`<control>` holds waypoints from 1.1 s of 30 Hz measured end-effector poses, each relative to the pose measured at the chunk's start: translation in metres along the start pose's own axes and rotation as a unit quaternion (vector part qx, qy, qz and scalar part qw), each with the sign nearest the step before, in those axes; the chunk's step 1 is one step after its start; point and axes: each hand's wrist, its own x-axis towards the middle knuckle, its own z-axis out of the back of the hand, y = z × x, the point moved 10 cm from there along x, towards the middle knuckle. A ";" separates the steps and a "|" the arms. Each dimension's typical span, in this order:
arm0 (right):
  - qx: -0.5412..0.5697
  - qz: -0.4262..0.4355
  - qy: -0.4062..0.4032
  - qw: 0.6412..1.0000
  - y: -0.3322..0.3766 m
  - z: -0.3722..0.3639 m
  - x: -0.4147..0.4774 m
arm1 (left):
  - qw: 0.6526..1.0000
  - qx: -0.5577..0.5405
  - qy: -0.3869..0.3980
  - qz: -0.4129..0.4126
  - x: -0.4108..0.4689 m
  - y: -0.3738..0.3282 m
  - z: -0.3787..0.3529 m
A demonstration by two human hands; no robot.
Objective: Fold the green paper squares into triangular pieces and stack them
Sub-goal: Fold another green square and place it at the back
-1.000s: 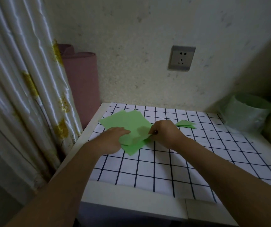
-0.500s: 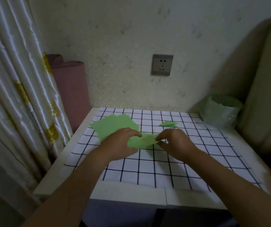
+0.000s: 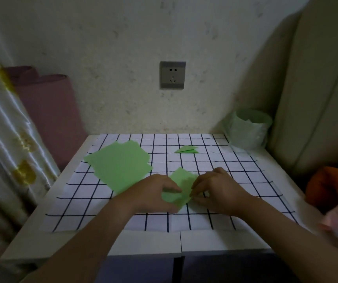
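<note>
A single green paper square (image 3: 181, 185) lies on the checked cloth (image 3: 235, 180) in the middle of the table. My left hand (image 3: 153, 193) pinches its near left edge, and my right hand (image 3: 217, 190) pinches its right corner. The sheet's near part is bent up between my fingers. A loose pile of flat green squares (image 3: 119, 162) lies to the left, apart from the held sheet. One small folded green triangle (image 3: 187, 149) rests further back on the cloth, toward the right.
A bin lined with a pale green bag (image 3: 248, 129) stands at the table's back right corner. A curtain (image 3: 2, 139) and a rolled pink mat (image 3: 49, 111) are at the left. A cushion (image 3: 315, 88) and an orange object (image 3: 327, 186) crowd the right side.
Both hands have pulled one green sheet off the pile and brought it toward the middle of the cloth. The camera view has swung to the right.
</note>
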 end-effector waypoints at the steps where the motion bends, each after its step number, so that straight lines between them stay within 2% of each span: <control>1: 0.050 -0.021 -0.002 0.999 -0.006 -0.001 0.000 | 1.000 -0.009 0.001 0.004 0.002 0.001 -0.001; 5: 0.152 -0.123 0.007 0.981 -0.037 -0.011 0.006 | 0.997 -0.069 -0.007 0.026 0.012 0.001 0.003; 9: 0.227 -0.170 0.000 0.959 -0.053 -0.015 0.017 | 0.994 -0.092 -0.030 0.056 0.025 0.009 0.005; 14: 0.227 -0.205 0.006 0.952 -0.060 -0.024 0.033 | 0.993 -0.037 -0.079 0.079 0.037 0.016 0.005; 19: 0.200 -0.250 0.000 0.948 -0.073 -0.031 0.041 | 0.990 0.007 -0.088 0.111 0.046 0.021 0.004; 27: 0.171 -0.278 -0.012 0.945 -0.082 -0.035 0.038 | 0.972 -0.123 -0.034 0.195 0.054 0.040 -0.010; 33: 0.157 -0.306 0.002 0.939 -0.084 -0.036 0.032 | 0.979 -0.090 -0.045 0.175 0.050 0.031 -0.009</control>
